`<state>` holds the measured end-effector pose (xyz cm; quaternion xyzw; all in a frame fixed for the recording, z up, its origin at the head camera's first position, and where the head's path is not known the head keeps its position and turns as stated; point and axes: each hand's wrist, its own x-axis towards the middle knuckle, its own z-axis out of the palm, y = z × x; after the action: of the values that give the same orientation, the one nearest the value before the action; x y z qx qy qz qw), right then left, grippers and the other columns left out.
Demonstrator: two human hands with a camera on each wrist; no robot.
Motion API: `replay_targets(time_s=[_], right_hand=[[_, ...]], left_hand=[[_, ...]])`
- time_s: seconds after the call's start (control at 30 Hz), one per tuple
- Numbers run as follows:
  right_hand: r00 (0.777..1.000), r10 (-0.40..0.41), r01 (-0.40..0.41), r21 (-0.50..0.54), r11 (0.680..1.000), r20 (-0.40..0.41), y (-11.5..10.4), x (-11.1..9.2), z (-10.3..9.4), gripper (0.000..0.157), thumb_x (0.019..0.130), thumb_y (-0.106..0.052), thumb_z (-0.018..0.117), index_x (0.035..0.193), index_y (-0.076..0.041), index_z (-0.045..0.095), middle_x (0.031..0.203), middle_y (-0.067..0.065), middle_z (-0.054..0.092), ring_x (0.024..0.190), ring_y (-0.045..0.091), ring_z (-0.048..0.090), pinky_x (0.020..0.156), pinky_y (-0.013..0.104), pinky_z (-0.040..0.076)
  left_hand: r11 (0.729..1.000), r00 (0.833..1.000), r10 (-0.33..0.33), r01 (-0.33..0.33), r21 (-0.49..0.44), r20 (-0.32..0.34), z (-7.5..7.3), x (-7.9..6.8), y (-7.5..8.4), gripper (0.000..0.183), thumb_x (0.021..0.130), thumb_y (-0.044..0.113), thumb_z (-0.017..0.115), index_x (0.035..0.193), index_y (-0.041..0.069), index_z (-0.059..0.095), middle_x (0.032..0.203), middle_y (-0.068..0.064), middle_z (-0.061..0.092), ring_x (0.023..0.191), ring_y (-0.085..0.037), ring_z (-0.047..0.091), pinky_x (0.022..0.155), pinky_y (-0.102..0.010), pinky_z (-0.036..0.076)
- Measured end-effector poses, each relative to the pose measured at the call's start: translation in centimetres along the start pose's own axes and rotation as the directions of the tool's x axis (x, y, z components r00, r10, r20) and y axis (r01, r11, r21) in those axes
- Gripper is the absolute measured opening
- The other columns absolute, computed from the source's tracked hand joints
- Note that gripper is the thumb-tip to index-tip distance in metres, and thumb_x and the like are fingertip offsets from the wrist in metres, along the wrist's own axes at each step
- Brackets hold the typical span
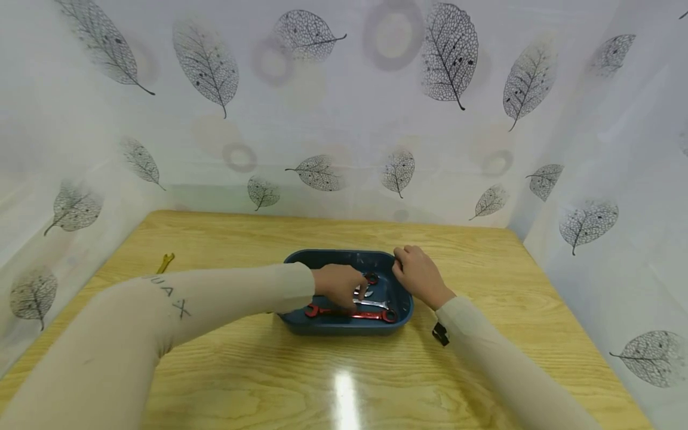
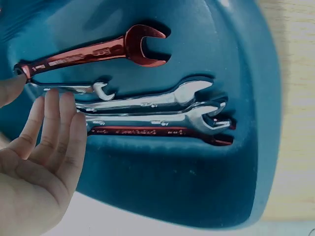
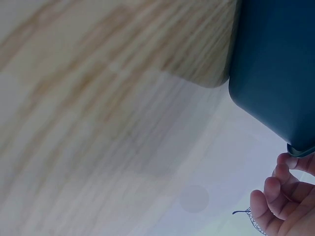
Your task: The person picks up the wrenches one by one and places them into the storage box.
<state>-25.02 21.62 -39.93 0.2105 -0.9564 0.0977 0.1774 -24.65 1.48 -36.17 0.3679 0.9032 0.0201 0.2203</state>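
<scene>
A dark blue plastic bin [image 1: 344, 330] stands on the table with several wrenches inside. My left hand [image 1: 340, 285] reaches down into it. In the left wrist view its fingers are extended beside a small silver wrench [image 2: 74, 89] and two longer silver wrenches, and the thumb is near the ring end of a red wrench [image 2: 88, 53]. Another red wrench [image 2: 147, 131] lies along the far side of the silver ones. At the bin's far right corner my right hand [image 1: 421, 276] pinches the rim with bent fingers; the right wrist view shows the fingertips at the rim's edge.
A yellow wrench [image 1: 167, 261] lies on the wooden table [image 1: 457, 382] at the left, partly hidden by my left sleeve. Pale sheeting [image 1: 344, 119] printed with leaves rises at the back and both sides. A black device [image 1: 441, 334] is at my right wrist.
</scene>
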Motion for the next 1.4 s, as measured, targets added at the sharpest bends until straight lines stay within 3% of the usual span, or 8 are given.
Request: replay_targets(time_s=[0.17, 0.37, 0.6, 0.77, 1.0, 1.4], right_hand=[[1.0, 0.014, -0.014, 0.014, 1.0, 0.016, 0.0, -0.1, -0.1, 0.02, 0.088, -0.007, 0.051, 0.07, -0.01, 0.045, 0.063, 0.003, 0.038, 0.059, 0.017, 0.033, 0.057, 0.03, 0.029], [0.999, 0.028, -0.029, 0.013, 0.999, 0.031, 0.2, -0.1, 0.1, 0.019, 0.089, -0.009, 0.051, 0.071, -0.011, 0.046, 0.064, 0.003, 0.039, 0.06, 0.017, 0.034, 0.057, 0.03, 0.03], [0.999, 0.026, -0.026, 0.011, 1.0, 0.019, 0.2, -0.1, 0.2, 0.019, 0.089, -0.009, 0.052, 0.07, -0.01, 0.047, 0.063, 0.003, 0.039, 0.059, 0.017, 0.034, 0.057, 0.03, 0.03], [0.999, 0.024, -0.024, 0.015, 1.0, 0.023, 0.3, -0.1, 0.3, 0.019, 0.089, -0.008, 0.051, 0.071, -0.01, 0.046, 0.063, 0.004, 0.039, 0.059, 0.017, 0.033, 0.057, 0.03, 0.03], [0.999, 0.028, -0.028, 0.013, 1.0, 0.016, 0.1, -0.1, 0.3, 0.019, 0.088, -0.008, 0.051, 0.071, -0.01, 0.046, 0.063, 0.003, 0.039, 0.059, 0.017, 0.033, 0.056, 0.029, 0.03], [0.999, 0.037, -0.037, 0.02, 0.999, 0.009, 0.3, 0.0, 0.4, 0.015, 0.088, -0.009, 0.052, 0.073, -0.009, 0.049, 0.065, 0.004, 0.041, 0.06, 0.017, 0.035, 0.056, 0.03, 0.031]], left_hand=[[0.998, 0.996, 0.052, -0.049, 0.034, -0.07, -0.8, -1.5, 0.4, 0.02, 0.083, 0.025, 0.064, 0.101, 0.018, 0.065, 0.072, 0.009, 0.059, 0.056, -0.006, 0.047, 0.052, -0.023, 0.039], [0.997, 0.984, 0.081, -0.081, 0.008, -0.161, -1.5, -3.2, 0.3, 0.022, 0.087, 0.026, 0.061, 0.106, 0.017, 0.063, 0.063, 0.008, 0.054, 0.051, -0.006, 0.044, 0.05, -0.023, 0.037], [0.997, 0.958, 0.072, -0.072, 0.01, -0.278, -2.7, -5.5, 0.3, 0.021, 0.085, 0.03, 0.064, 0.105, 0.022, 0.061, 0.083, 0.005, 0.061, 0.059, -0.007, 0.05, 0.054, -0.024, 0.041], [0.994, 0.915, 0.097, -0.105, 0.0, -0.392, -2.9, -6.9, 0.0, 0.027, 0.085, 0.032, 0.064, 0.109, 0.02, 0.06, 0.093, 0.004, 0.062, 0.061, -0.007, 0.051, 0.055, -0.025, 0.043], [0.996, 0.834, 0.084, -0.084, 0.025, -0.546, -3.7, -9.1, -0.1, 0.029, 0.083, 0.031, 0.067, 0.109, 0.021, 0.059, 0.093, 0.004, 0.061, 0.064, -0.006, 0.051, 0.056, -0.024, 0.042], [0.999, 0.713, 0.053, -0.042, 0.033, -0.699, -5.0, -11.9, -0.8, 0.033, 0.082, 0.03, 0.069, 0.111, 0.019, 0.058, 0.095, 0.002, 0.066, 0.063, -0.009, 0.056, 0.05, -0.022, 0.039]])
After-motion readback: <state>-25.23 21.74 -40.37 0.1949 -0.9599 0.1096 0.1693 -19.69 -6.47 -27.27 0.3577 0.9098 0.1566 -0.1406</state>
